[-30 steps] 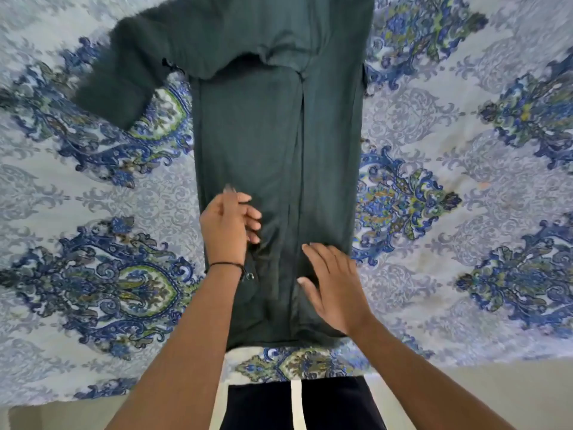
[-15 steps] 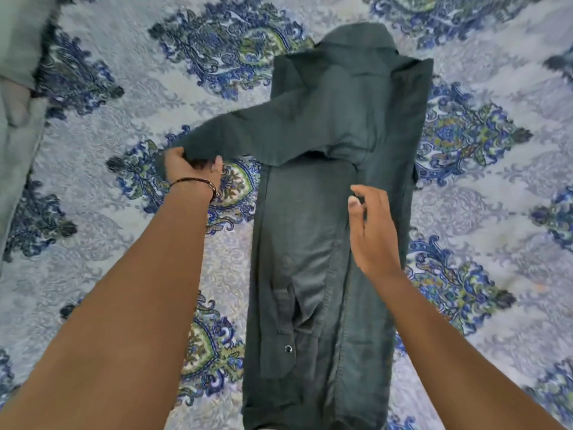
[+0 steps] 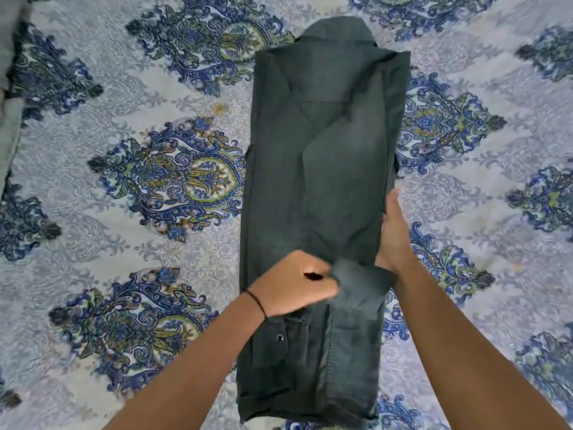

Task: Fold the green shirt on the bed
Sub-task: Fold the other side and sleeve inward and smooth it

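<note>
The dark green shirt [image 3: 322, 187] lies lengthwise on the patterned bedspread [image 3: 155, 88] as a long narrow strip, collar at the far end. One sleeve is folded diagonally down over the body. My left hand [image 3: 294, 283] pinches that sleeve's cuff [image 3: 359, 277] at the strip's lower middle. My right hand [image 3: 393, 234] lies flat along the shirt's right edge, fingers straight, pressing the fabric just above the cuff. A second cuff with a snap button [image 3: 279, 337] shows lower left on the strip.
The blue, white and green bedspread surrounds the shirt on all sides. A grey cloth or pillow [image 3: 9, 88] lies at the far left edge. A black band circles my left wrist [image 3: 257, 302].
My left hand carried the sleeve from out at the left across and down onto the shirt's body. My right hand shifted to the shirt's right edge. The camera view moved closer.
</note>
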